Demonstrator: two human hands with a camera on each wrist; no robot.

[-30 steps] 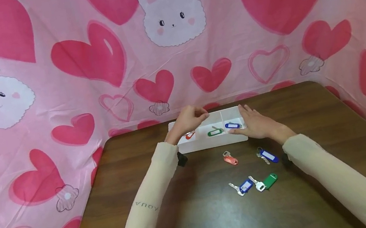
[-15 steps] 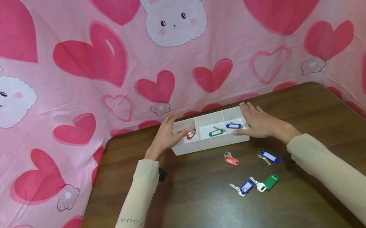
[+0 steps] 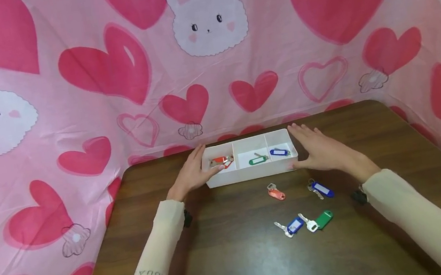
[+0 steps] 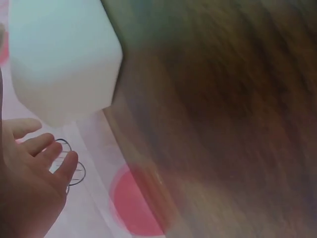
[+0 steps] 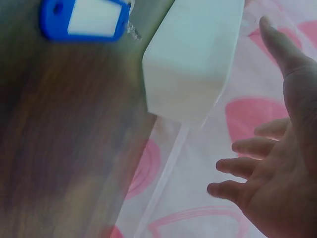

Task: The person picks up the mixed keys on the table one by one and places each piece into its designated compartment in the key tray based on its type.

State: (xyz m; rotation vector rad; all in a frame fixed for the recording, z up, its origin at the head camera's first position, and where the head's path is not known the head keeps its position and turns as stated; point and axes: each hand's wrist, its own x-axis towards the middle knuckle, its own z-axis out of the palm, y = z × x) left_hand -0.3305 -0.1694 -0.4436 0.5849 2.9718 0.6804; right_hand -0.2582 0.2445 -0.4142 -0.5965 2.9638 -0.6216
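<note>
A white three-compartment tray (image 3: 253, 173) stands near the back of the table. My left hand (image 3: 191, 172) lies along its left end, fingers extended, the thumb reaching to the front rim. At the other end is my right hand (image 3: 325, 148), fingers spread and thumb tip by the front right corner; the right wrist view shows it holding nothing. Inside the tray, red-tagged keys (image 3: 219, 160) lie in the left compartment, a green-tagged key (image 3: 258, 160) in the middle one and a blue-tagged key (image 3: 279, 152) in the right one.
In front of the tray lie a red-tagged key (image 3: 277, 193), a blue-tagged key (image 3: 322, 189), another blue-tagged key (image 3: 295, 225) and a green-tagged key (image 3: 324, 219) beside it. A pink heart-print cloth (image 3: 211, 72) hangs behind the brown table (image 3: 240, 267).
My left hand has moved from above the left compartment to the tray's left end, uncovering the red tags there. My right hand has drawn slightly to the right, its thumb off the right compartment.
</note>
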